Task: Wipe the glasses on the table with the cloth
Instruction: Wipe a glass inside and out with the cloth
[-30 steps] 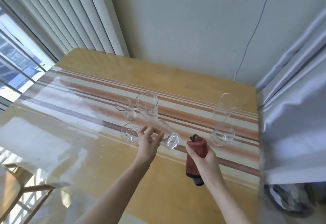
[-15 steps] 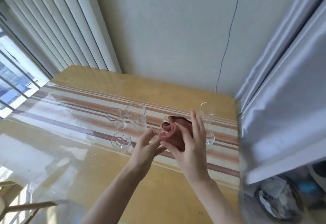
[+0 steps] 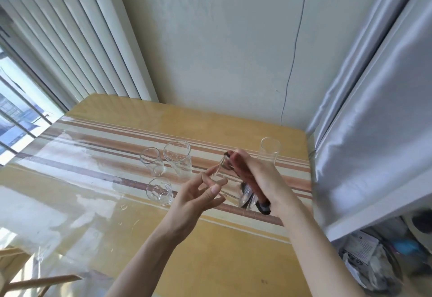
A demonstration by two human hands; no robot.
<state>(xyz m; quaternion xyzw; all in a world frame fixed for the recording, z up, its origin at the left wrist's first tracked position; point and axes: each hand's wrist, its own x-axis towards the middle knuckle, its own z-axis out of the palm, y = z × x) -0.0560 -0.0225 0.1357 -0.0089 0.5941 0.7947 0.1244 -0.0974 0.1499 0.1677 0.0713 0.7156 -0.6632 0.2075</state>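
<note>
We are steadying the lifted glass (image 3: pixel 230 188) in the left grip (image 3: pixel 198 194), fingers pinching it, while the right grip (image 3: pixel 259 177), clamped on the cloth (image 3: pixel 247 180), should be rubbing firmly, above the bench (image 3: pixel 210 250).

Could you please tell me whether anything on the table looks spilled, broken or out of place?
Nothing stands out. Four clear glasses stand upright on the striped yellow table; the fifth clear glass is tilted only because the left hand holds it while the right hand wipes it with the reddish-brown cloth.
</note>
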